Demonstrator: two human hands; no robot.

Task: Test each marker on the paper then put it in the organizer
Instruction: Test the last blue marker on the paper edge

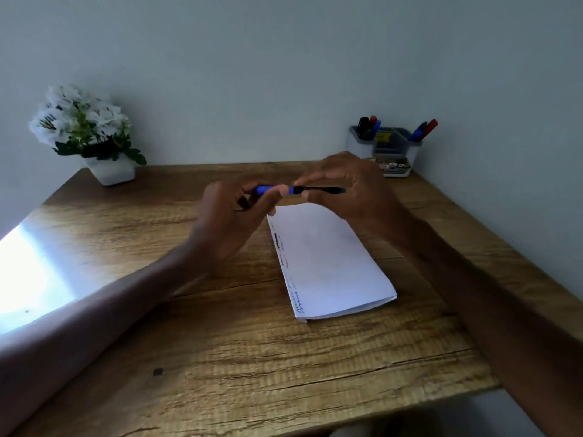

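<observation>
Both hands meet at mid-frame, just above the top end of the paper (328, 263), with one blue marker (318, 189) held level between them. The left hand (230, 216) has its fingers curled round the blue cap end. The right hand (350, 187) pinches the dark barrel between thumb and fingertips, its other fingers arched over it. The marker is in the air, touching neither paper nor table (220, 357).

The step in hand looks like work on the cap, but whether the cap is coming off or going back on cannot be told; the joint is partly hidden by a thumb. Scribbles in several colours run down the paper's left edge, so some testing is done. The organizer (385, 146) stands in the upper right, behind the right hand, with several markers (422, 129) already upright in it.

If the cap is coming off, the next move calls for a straight pull apart, then the tip brought down onto a bare part of the sheet. If it is going on, a firm push, then a reach up and right to a free compartment.
</observation>
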